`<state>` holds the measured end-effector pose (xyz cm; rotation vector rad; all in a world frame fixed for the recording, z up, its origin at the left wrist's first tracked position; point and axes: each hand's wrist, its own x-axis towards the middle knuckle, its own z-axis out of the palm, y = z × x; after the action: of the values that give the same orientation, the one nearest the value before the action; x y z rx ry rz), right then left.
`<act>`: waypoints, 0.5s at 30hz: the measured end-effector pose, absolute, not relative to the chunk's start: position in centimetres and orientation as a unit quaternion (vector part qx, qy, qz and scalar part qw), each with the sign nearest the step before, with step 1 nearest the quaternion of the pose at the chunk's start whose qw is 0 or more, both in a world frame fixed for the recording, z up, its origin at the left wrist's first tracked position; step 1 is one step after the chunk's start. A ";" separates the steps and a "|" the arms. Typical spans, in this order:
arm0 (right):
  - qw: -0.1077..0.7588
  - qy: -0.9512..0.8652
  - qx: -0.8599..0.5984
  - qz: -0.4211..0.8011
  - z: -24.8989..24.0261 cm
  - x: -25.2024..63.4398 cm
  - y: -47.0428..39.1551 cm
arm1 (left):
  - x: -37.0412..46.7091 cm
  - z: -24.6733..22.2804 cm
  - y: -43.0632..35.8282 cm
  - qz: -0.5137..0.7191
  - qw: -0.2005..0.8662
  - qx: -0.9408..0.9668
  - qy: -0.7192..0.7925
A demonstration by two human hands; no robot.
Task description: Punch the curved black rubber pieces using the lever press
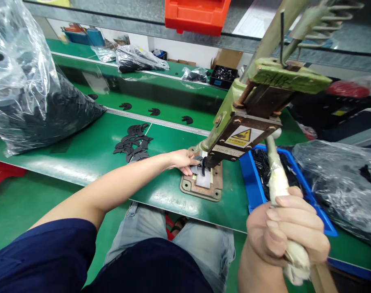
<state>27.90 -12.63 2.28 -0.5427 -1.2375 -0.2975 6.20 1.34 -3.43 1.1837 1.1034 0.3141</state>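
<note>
My right hand (290,230) is wrapped round the tape-covered lever handle (278,181) of a green hand press (223,114). At the foot of the press, my left hand (183,160) pinches a flat dark grey plastic piece (195,169) under the ram. A small black curved part (203,166) stands upright beside my fingertips, close to the ram's lower end. Beneath them lies a metal plate (204,180) on the press base (200,192). My fingers partly cover the grey piece, so its full outline is hidden.
A pile of black curved pieces (133,142) lies left of the press. Several similar pieces (154,111) sit along the green strip behind. A large plastic bag (45,101) stands at left. A blue bin (248,183) of black parts and another bag (341,179) are at right.
</note>
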 end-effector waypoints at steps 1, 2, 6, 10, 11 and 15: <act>0.776 -0.567 -0.240 -0.140 2.3 28.0 -12.5 | 6.2 -3.5 1.2 0.144 0.686 0.515 0.494; 0.779 -0.566 -0.231 -0.141 2.6 28.1 -12.3 | 6.3 -3.6 1.0 0.152 0.689 0.507 0.496; 0.777 -0.585 -0.181 -0.147 6.2 28.6 -11.0 | 6.5 -4.1 0.3 0.191 0.689 0.491 0.498; 0.765 -0.610 -0.198 -0.059 12.0 29.2 -10.0 | 5.9 -4.3 -1.0 0.230 0.692 0.491 0.476; 0.759 -0.612 -0.220 -0.020 12.9 29.4 -9.9 | 5.5 -4.2 -1.5 0.245 0.689 0.496 0.469; 0.747 -0.591 -0.301 0.024 10.2 29.5 -10.3 | 3.0 -2.7 -4.3 0.293 0.667 0.527 0.437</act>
<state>29.51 -10.29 10.23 -0.6593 -1.2938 0.0527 3.02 -4.28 -2.72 1.1897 0.9860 0.6615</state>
